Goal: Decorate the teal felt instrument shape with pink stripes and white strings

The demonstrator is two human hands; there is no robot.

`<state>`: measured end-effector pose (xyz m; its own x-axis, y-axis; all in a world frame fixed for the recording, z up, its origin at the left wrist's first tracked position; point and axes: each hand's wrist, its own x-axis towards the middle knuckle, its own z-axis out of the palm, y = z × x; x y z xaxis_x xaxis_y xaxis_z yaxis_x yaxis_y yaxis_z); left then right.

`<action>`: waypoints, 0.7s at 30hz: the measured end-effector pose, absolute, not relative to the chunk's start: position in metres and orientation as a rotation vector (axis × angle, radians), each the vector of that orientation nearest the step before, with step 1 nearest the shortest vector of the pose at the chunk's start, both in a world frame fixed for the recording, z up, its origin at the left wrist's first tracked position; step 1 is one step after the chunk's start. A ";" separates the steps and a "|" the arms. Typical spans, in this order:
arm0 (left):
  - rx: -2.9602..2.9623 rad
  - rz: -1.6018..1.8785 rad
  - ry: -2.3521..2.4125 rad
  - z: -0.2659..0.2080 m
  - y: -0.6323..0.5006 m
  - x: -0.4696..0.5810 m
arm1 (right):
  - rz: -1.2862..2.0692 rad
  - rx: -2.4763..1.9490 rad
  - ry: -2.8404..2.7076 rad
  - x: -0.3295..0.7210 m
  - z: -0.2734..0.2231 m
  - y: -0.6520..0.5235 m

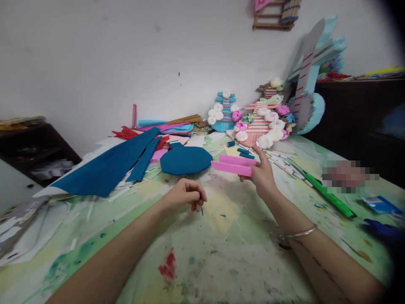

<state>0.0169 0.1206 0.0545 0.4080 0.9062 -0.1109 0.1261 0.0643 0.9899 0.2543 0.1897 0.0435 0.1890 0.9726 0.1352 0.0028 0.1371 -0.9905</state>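
My right hand (263, 175) is closed on a pink folded paper strip (232, 165), pinched at its right end. The strip is bent into a channel and sticks out to the left, above the table. My left hand (186, 195) hovers over the table with its fingers loosely curled in, and nothing shows in them. Beyond it lies a dark blue, many-sided paper-covered shape (186, 160). Small dark blue folded pieces (246, 153) rest just behind the pink strip.
Dark blue paper sheets (110, 166) and a colored paper pile (164, 126) lie at the left and back. Flower-decorated guitar-shaped crafts (225, 112) lean on the wall. A green cutter-like tool (330, 195), thin paper sticks (284, 164) and a blue packet (381, 205) are at the right.
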 end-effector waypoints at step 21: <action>1.552 0.338 0.577 0.062 0.116 0.008 | 0.697 -1.301 -1.410 0.257 0.048 0.183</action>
